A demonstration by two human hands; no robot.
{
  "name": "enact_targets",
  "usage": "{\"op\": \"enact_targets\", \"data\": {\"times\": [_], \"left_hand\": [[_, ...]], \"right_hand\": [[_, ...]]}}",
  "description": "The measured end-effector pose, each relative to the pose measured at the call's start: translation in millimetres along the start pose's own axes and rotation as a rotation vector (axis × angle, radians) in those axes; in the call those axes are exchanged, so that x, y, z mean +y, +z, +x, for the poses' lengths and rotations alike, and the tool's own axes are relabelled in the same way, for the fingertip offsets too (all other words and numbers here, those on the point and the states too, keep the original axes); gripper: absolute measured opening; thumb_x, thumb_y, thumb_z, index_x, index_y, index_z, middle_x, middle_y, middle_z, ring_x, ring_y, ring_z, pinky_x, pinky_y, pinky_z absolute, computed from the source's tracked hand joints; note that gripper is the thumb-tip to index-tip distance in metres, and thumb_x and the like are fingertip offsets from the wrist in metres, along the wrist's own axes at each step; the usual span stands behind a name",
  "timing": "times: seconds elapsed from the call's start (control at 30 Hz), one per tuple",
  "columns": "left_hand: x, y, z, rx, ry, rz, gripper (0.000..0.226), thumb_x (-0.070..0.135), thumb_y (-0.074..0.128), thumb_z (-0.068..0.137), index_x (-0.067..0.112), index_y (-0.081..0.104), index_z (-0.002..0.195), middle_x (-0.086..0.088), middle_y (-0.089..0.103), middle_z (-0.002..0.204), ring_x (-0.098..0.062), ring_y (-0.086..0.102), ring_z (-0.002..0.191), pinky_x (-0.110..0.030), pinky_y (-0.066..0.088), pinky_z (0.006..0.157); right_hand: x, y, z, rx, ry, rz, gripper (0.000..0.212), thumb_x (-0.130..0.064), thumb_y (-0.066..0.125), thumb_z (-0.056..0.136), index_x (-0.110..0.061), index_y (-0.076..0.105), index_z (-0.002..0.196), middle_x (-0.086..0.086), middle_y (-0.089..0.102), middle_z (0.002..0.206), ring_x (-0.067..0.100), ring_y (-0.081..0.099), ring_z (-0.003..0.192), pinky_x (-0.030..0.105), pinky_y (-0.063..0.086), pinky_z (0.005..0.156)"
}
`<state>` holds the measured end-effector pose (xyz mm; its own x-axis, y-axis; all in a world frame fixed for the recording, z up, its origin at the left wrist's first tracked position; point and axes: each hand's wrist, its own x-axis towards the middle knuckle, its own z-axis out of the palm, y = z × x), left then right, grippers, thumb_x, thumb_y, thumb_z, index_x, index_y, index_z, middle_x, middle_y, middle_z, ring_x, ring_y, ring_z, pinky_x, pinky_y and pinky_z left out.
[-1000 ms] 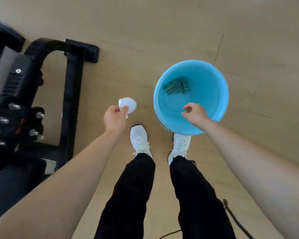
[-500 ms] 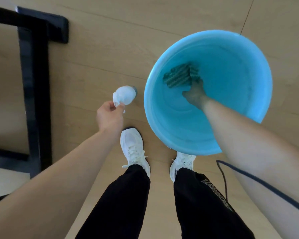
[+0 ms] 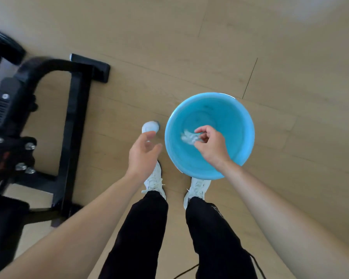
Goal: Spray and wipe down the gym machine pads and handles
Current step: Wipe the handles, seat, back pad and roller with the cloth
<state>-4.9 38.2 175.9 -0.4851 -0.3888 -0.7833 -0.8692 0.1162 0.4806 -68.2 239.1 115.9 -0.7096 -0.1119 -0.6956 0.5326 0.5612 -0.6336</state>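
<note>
My right hand (image 3: pixel 210 146), down in the blue bucket (image 3: pixel 238 109) a moment before, had come up pinching the cloth (image 3: pixel 188 136) over the bucket, right of centre, so wiping could begin. The cloth looked pale, crumpled and blurred. My left hand (image 3: pixel 143 152) hung loosely open beside the white bottle (image 3: pixel 150 126), apparently holding nothing.

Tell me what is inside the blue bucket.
The right hand pinches a blurred pale cloth over the blue bucket, whose visible bottom looks bare. Whatever lies under hand and cloth is hidden; water cannot be told.
</note>
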Motion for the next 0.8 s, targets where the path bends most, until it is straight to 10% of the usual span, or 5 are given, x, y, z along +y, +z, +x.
{"op": "enact_targets", "data": {"times": [0.2,0.5,0.8], "left_hand": [[60,-41,-102,-0.178,0.411,0.290,0.051,0.009,0.071,0.081,0.024,0.067,0.130,0.014,0.067,0.128,-0.014,0.057,0.121,-0.040,0.043,0.110],[90,-130,-287,-0.040,0.286,0.103,0.015,0.016,0.068,0.090,0.028,0.076,0.095,0.006,0.075,0.086,-0.022,0.069,0.085,-0.050,0.057,0.083],[69,-221,-433,-0.022,0.363,-0.211,0.052,0.044,0.077,0.079,0.037,0.064,0.129,-0.008,0.067,0.104,-0.008,0.060,0.083,-0.029,0.054,0.082]], "right_hand": [[-110,-46,-125,-0.189,-0.114,0.091,0.034,0.007,0.055,0.088,-0.024,0.068,0.084,-0.001,0.069,0.082,0.001,0.060,0.075,0.026,0.056,0.075],[-224,-77,-280,-0.371,-0.291,0.029,0.018,-0.003,0.062,0.097,-0.017,0.071,0.105,-0.007,0.075,0.097,0.006,0.071,0.092,0.020,0.057,0.084],[-315,-55,-399,-0.581,-0.379,0.016,0.015,-0.019,0.081,0.089,-0.022,0.074,0.076,-0.004,0.069,0.075,0.012,0.061,0.073,0.029,0.053,0.074]]}}
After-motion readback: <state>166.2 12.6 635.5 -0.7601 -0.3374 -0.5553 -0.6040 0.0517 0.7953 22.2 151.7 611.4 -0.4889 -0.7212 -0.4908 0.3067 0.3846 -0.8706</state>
